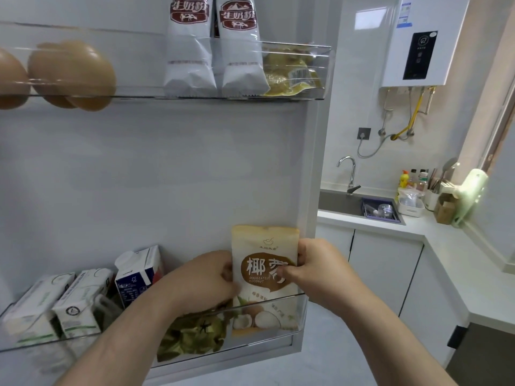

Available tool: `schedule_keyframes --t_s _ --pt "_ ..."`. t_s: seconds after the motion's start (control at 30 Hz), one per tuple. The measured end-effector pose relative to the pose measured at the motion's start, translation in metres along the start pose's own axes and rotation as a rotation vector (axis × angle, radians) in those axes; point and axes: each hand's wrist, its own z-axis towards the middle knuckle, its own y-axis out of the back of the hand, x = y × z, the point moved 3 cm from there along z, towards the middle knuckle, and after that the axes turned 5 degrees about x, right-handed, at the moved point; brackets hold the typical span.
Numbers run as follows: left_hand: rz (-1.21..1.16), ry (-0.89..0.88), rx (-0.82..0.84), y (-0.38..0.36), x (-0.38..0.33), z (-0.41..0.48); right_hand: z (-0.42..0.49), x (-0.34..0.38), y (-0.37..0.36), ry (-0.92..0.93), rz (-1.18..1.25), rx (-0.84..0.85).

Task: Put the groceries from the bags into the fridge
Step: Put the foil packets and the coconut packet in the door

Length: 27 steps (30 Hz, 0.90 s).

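Note:
A cream and brown pouch of desiccated coconut [264, 246] stands upright at the right end of the lower door shelf [299, 310] of the open fridge door. My left hand [203, 277] pinches the pouch's left edge and my right hand [317, 268] pinches its right edge, thumb on the front. The pouch's bottom sits behind the clear shelf rail. A greenish packet [192, 338] lies in the same shelf below my left wrist, partly hidden.
Three cartons [83, 299] stand at the left of the lower shelf. The upper door shelf [320, 71] holds eggs [72, 73], two white milk-powder bags [214, 51] and a yellow packet. To the right are a sink [340, 203], counter and wall heater.

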Motion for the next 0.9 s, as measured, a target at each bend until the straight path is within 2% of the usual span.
schedule_keyframes --t_s 0.1,0.27,0.37,0.5,0.63,0.9 --pt "-0.156 -0.005 -0.102 0.003 -0.001 0.001 0.001 0.000 -0.001 -0.007 -0.013 -0.018" --pt "-0.161 0.085 -0.157 0.006 0.007 -0.002 -0.001 0.005 -0.002 -0.033 -0.092 -0.052" --pt "-0.146 0.137 -0.155 0.006 0.010 -0.002 -0.003 0.011 -0.002 -0.020 -0.230 -0.066" --pt "-0.106 0.136 -0.125 0.002 0.006 -0.003 -0.010 0.018 0.001 0.000 -0.420 -0.181" --pt "-0.121 0.152 -0.117 0.002 0.007 0.000 -0.012 0.020 0.004 0.043 -0.415 -0.275" --pt "-0.117 0.154 -0.103 0.002 0.007 -0.001 -0.001 0.011 0.006 -0.049 -0.284 -0.126"
